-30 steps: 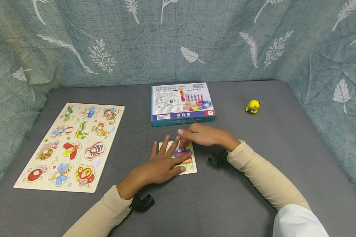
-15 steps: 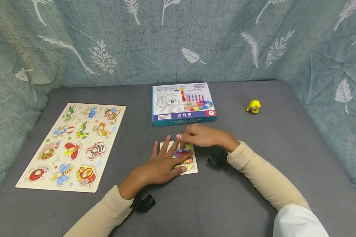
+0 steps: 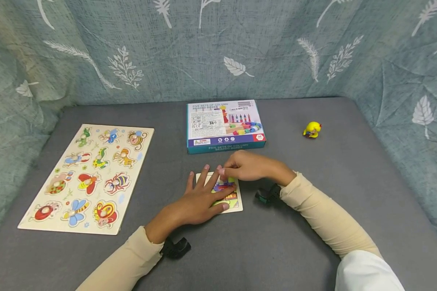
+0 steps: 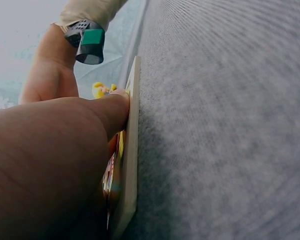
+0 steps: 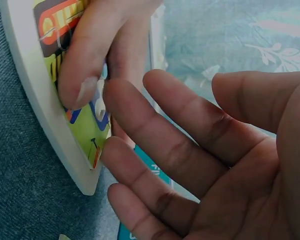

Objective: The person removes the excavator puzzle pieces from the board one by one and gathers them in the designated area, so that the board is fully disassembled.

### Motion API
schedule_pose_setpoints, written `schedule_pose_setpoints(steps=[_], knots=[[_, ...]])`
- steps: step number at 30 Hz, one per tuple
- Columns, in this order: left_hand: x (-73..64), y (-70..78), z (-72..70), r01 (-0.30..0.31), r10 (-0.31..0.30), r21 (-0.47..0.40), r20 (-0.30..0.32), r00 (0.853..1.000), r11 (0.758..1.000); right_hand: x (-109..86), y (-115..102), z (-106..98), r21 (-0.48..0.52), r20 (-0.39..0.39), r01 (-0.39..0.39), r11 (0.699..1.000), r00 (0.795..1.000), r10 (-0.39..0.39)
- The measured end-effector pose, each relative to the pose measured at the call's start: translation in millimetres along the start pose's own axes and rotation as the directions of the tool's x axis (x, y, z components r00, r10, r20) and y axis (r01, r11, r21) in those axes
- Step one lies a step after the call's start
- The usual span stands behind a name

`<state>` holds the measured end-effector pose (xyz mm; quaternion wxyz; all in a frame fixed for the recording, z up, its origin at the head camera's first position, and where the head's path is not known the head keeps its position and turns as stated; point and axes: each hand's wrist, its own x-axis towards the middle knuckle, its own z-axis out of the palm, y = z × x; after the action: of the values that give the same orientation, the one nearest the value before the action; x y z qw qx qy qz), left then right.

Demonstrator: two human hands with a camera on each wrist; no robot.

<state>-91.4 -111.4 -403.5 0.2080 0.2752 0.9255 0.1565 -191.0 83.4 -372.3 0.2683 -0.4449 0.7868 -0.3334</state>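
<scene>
A small jigsaw puzzle in a pale wooden frame lies flat on the grey table, its colourful picture partly covered by both hands. My left hand rests on it with fingers spread; in the left wrist view the thumb presses near the board's edge. My right hand bends over the far end of the puzzle. Seen from the right wrist, its fingers are relaxed and slightly bent, with fingertips at the picture and thumb held apart. Nothing shows between thumb and fingers.
Just beyond the hands lies a beaded-column toy box. A large peg puzzle board with insect pieces is at the left. Toward the back right sits a small yellow toy figure. A leaf-patterned curtain hangs behind the table.
My right thumb has dropped closer to the right fingers and the puzzle. My left hand stays spread in the same place; the other things have not moved.
</scene>
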Motion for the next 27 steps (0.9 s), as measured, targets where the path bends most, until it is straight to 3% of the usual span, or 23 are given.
schedule_pose_setpoints(steps=[8, 15, 27], knots=[[-0.4, 0.0, -0.8, 0.008, -0.007, -0.011, 0.009, 1.000, 1.000, 1.2, 1.2, -3.4, 0.030, -0.072, 0.003, 1.000, 0.997, -0.001], [-0.7, -1.0, -0.4, -0.003, 0.003, 0.001, -0.006, 1.000, 1.000, -1.6, 2.6, -8.0, 0.197, -0.074, -0.031, 0.980, 0.996, 0.047], [0.0, -1.8, 2.0, 0.014, -0.013, -0.021, 0.006, 1.000, 1.000, -1.3, 8.7, -4.1, 0.256, -0.049, 0.012, 0.967, 0.999, 0.001]])
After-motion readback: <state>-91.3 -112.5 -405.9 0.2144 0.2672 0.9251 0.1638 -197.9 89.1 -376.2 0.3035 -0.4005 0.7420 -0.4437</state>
